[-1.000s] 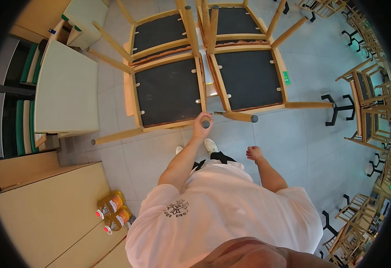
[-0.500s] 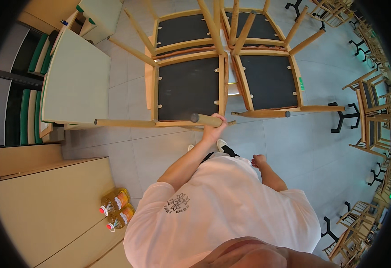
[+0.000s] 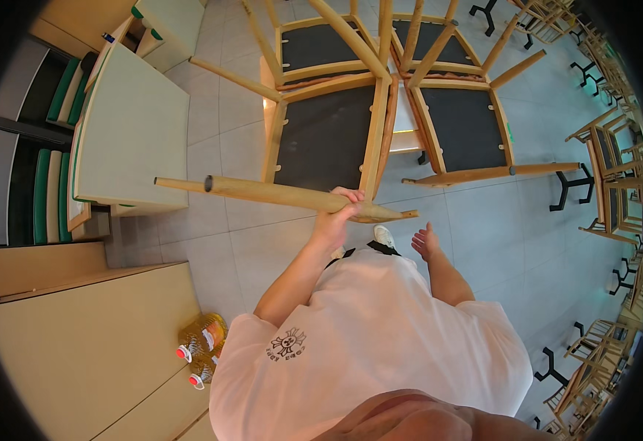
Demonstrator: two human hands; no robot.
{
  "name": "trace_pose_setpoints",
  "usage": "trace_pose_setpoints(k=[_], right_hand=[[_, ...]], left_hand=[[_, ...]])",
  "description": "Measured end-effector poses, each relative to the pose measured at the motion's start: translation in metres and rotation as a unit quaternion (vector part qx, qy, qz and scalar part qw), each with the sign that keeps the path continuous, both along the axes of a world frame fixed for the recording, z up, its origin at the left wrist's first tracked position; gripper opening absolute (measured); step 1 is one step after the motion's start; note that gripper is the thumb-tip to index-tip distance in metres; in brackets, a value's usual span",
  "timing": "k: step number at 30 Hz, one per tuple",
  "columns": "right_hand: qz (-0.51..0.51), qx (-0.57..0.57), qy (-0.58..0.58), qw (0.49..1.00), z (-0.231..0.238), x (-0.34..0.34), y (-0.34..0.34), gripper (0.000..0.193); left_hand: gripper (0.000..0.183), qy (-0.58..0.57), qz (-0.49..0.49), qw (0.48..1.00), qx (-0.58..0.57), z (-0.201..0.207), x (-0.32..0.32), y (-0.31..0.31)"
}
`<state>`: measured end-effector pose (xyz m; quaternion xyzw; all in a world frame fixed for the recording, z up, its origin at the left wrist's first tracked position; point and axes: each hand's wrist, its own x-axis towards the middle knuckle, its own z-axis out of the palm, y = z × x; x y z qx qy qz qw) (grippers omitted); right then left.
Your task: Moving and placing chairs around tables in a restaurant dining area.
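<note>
An upside-down wooden chair (image 3: 325, 136) with a dark seat underside is tilted toward me. My left hand (image 3: 334, 220) is wrapped round one of its near legs (image 3: 270, 192). To the right of that chair, another upturned chair (image 3: 465, 128) rests on a light table (image 3: 404, 117), mostly hidden under the seats. Behind these are two more upturned chairs, the far left one (image 3: 325, 45) and the far right one (image 3: 439, 42). My right hand (image 3: 426, 242) hangs at my side, fingers apart and holding nothing.
On the left are a pale-topped table (image 3: 134, 125) and a bench with green and cream cushions (image 3: 53, 195). A beige cabinet (image 3: 93, 345) stands nearer, with two large bottles of yellow liquid (image 3: 207, 338) beside it. More stacked chairs (image 3: 608, 176) line the right side.
The near left chair has tilted, its held leg swinging out to the left and its seat shifting right. My right hand has opened and risen slightly. The view has shifted a little.
</note>
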<state>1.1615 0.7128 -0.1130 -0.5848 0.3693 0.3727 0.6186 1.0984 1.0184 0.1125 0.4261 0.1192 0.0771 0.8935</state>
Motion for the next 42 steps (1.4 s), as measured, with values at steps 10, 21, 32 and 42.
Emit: trace_pose_setpoints(k=[10,21,32,42], right_hand=[[-0.245,0.138,-0.071,0.957,0.050,0.003,0.065,0.079],[-0.172,0.171,-0.140,0.960,0.070,-0.013,0.065,0.058],[-0.119,0.240,-0.294,0.917,0.111,-0.006,0.086,0.029],[0.080,0.181,-0.399,0.895,0.204,-0.035,0.123,0.033]], left_hand=[[0.012,-0.046,-0.008,0.996,-0.077,0.025,-0.031,0.060],[0.010,-0.044,0.035,0.994,-0.099,0.036,-0.047,0.091],[0.011,-0.025,0.130,0.986,-0.100,0.049,-0.067,0.134],[0.007,-0.054,0.201,0.961,-0.182,0.056,-0.101,0.188]])
